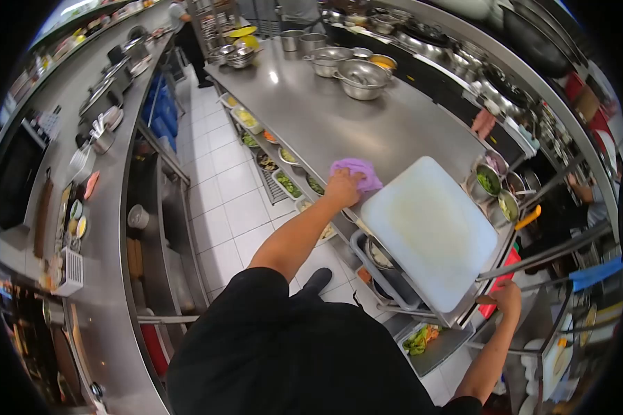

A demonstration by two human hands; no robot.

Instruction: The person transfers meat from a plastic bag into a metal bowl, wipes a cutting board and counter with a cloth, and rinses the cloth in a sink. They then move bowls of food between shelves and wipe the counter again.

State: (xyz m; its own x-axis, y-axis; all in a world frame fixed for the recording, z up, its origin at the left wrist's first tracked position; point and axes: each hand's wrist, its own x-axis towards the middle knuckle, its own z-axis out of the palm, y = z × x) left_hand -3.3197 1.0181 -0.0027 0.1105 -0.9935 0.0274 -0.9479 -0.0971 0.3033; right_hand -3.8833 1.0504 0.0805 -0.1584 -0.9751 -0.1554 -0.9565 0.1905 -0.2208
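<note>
My left hand (345,187) is closed on a bunched purple cloth (356,171), which lies on the steel table's near edge. Just right of the cloth is a large whitish cutting board (429,232), its surface bare and lightly stained. My right hand (507,299) is at the board's lower right, beyond the table's corner and beside a red object (498,280). Its fingers are curled and point left; what they hold, if anything, I cannot make out.
Steel bowls (363,79) stand on the table (277,90). Small containers of chopped greens (488,181) sit right of the board, near an orange handle (528,218). Food trays (287,185) line a lower shelf. Another counter (118,207) runs along the left; a person (185,34) stands far off.
</note>
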